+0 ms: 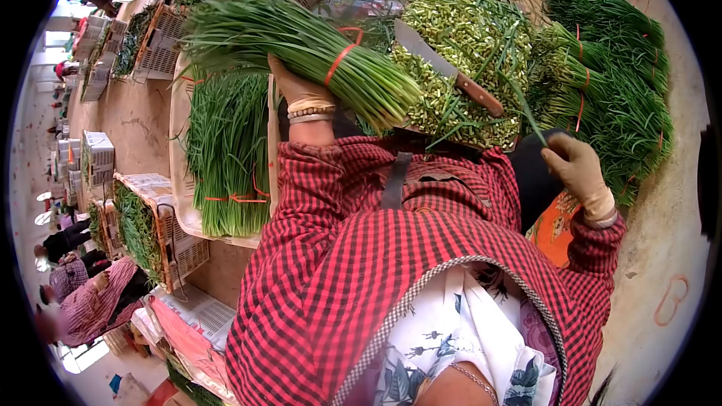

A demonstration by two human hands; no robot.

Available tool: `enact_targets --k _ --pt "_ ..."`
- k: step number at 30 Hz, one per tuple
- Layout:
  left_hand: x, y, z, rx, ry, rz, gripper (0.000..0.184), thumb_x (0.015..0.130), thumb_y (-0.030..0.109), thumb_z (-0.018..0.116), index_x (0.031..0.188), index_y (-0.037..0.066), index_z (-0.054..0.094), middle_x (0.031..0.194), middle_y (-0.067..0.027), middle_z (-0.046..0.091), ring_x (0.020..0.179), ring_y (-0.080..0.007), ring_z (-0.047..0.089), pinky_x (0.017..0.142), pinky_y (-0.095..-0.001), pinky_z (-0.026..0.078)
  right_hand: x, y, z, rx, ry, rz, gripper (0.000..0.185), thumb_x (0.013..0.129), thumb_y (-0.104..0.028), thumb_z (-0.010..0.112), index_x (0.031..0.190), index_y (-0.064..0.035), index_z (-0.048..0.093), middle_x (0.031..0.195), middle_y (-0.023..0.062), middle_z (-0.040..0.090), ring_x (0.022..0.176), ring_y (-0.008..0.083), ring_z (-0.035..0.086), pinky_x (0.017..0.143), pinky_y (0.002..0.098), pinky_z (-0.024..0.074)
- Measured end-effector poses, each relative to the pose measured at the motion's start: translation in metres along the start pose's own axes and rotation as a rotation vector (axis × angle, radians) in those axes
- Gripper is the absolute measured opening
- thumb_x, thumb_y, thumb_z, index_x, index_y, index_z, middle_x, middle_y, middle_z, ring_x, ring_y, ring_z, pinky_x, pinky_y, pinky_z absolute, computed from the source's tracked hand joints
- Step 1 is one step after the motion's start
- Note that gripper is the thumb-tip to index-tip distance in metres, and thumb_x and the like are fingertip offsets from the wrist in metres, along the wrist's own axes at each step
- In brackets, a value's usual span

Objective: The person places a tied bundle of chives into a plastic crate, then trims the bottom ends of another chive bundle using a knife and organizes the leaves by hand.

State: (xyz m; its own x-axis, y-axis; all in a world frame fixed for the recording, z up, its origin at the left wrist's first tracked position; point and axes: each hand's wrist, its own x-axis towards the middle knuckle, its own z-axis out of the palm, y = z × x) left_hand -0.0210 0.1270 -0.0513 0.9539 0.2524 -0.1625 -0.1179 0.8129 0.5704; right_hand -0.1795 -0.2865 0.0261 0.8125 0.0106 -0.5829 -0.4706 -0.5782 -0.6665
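Observation:
A thick bunch of garlic chives [301, 41], tied with a red band [342, 64], rests in the grip of my gloved left hand [297, 90], its pale cut ends pointing right. Between the fingertips of my gloved right hand [575, 165] is a single green chive stalk [530, 113]. A knife [451, 68] with a wooden handle lies on a heap of chopped stem ends [481, 22] in front of me. The left palm and some fingers are hidden behind the bunch.
On the left stands a pale crate [180, 173] holding banded chives [229, 143]. Several tied bunches [609, 90] are piled on the right near the wall [647, 256]. Further left are more crates [162, 37] of greens and other people [98, 293].

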Motion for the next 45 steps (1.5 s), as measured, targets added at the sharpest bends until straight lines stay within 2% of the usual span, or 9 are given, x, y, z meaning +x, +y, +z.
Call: enact_targets --k 2,4,11,19,22,25,29,38,45 --pt "-0.007 -0.008 0.010 -0.017 -0.044 -0.024 0.055 0.091 0.051 0.050 0.124 0.007 0.056 0.119 -0.0103 0.061 0.108 -0.0294 0.059 0.093 -0.0469 0.050 0.016 -0.011 0.018 -0.513 0.540 -0.571 0.022 0.088 -0.018 0.070 0.103 -0.0027 0.067 0.079 0.0032 0.065 0.070 0.0098 0.061 0.063 0.0235 0.0490" --pt "-0.012 -0.018 0.017 -0.027 -0.077 -0.073 0.054 0.091 0.050 0.051 0.123 0.007 0.056 0.118 -0.0102 0.062 0.105 -0.0289 0.061 0.091 -0.0458 0.051 0.030 -0.045 0.047 0.025 0.347 -0.559 0.029 0.085 -0.015 0.071 0.112 -0.0047 0.066 0.092 0.0064 0.067 0.078 0.0144 0.064 0.071 0.0253 0.0505" --pt "-0.040 -0.046 0.033 -0.026 -0.249 -0.279 0.057 0.093 0.052 0.046 0.126 0.007 0.056 0.121 -0.0138 0.061 0.106 -0.0313 0.061 0.095 -0.0455 0.050 0.060 -0.144 0.119 -0.267 0.413 -1.068 0.025 0.084 -0.024 0.068 0.104 -0.0106 0.061 0.090 0.0086 0.065 0.077 0.0284 0.066 0.064 0.0370 0.0527" --pt "-0.059 -0.062 0.048 -0.058 -0.194 -0.401 0.057 0.092 0.054 0.049 0.121 0.006 0.059 0.114 -0.0099 0.064 0.100 -0.0269 0.063 0.089 -0.0417 0.052 0.090 -0.154 0.121 -0.297 0.417 -0.926 0.024 0.083 -0.026 0.070 0.097 -0.0092 0.059 0.077 0.0115 0.064 0.074 0.0304 0.065 0.062 0.0390 0.0512" --pt "-0.060 -0.064 0.050 -0.125 -0.193 -0.459 0.056 0.092 0.053 0.050 0.120 0.006 0.059 0.114 -0.0099 0.064 0.101 -0.0266 0.063 0.090 -0.0409 0.052 0.099 -0.148 0.119 0.021 0.188 -0.776 0.014 0.087 -0.014 0.070 0.091 -0.0037 0.062 0.066 -0.0002 0.059 0.061 0.0054 0.054 0.055 0.0244 0.0468" --pt "-0.057 -0.067 0.043 -0.109 -0.200 -0.478 0.056 0.092 0.054 0.051 0.120 0.006 0.060 0.114 -0.0106 0.064 0.101 -0.0268 0.063 0.091 -0.0409 0.052 0.096 -0.148 0.116 0.148 0.094 -0.653 0.013 0.088 -0.013 0.069 0.090 -0.0024 0.062 0.065 -0.0016 0.058 0.060 0.0041 0.052 0.054 0.0224 0.0451" --pt "-0.053 -0.075 0.037 -0.077 -0.201 -0.543 0.065 0.092 0.057 0.045 0.124 0.002 0.056 0.126 -0.0160 0.058 0.113 -0.0315 0.058 0.100 -0.0452 0.046 0.100 -0.145 0.123 0.239 0.169 -0.747 0.014 0.083 -0.017 0.069 0.087 -0.0047 0.064 0.066 0.0086 0.064 0.057 0.0140 0.062 0.057 0.0275 0.0506" --pt "-0.066 -0.075 0.044 -0.080 -0.311 -0.621 0.056 0.093 0.051 0.052 0.125 0.006 0.057 0.118 -0.0110 0.064 0.101 -0.0269 0.064 0.090 -0.0418 0.053 0.103 -0.187 0.042 0.573 0.408 -1.008 0.007 0.091 -0.012 0.066 0.097 -0.0079 0.067 0.070 -0.0036 0.061 0.055 0.0028 0.054 0.048 0.0170 0.0425" --pt "-0.065 -0.081 0.044 -0.114 -0.231 -0.640 0.054 0.093 0.049 0.054 0.124 0.004 0.057 0.114 -0.0113 0.065 0.098 -0.0262 0.065 0.088 -0.0392 0.055 0.091 -0.170 0.074 0.007 0.266 -0.964 0.031 0.089 -0.012 0.067 0.119 -0.0093 0.062 0.065 -0.0036 0.055 0.057 0.0048 0.052 0.051 0.0229 0.0432"
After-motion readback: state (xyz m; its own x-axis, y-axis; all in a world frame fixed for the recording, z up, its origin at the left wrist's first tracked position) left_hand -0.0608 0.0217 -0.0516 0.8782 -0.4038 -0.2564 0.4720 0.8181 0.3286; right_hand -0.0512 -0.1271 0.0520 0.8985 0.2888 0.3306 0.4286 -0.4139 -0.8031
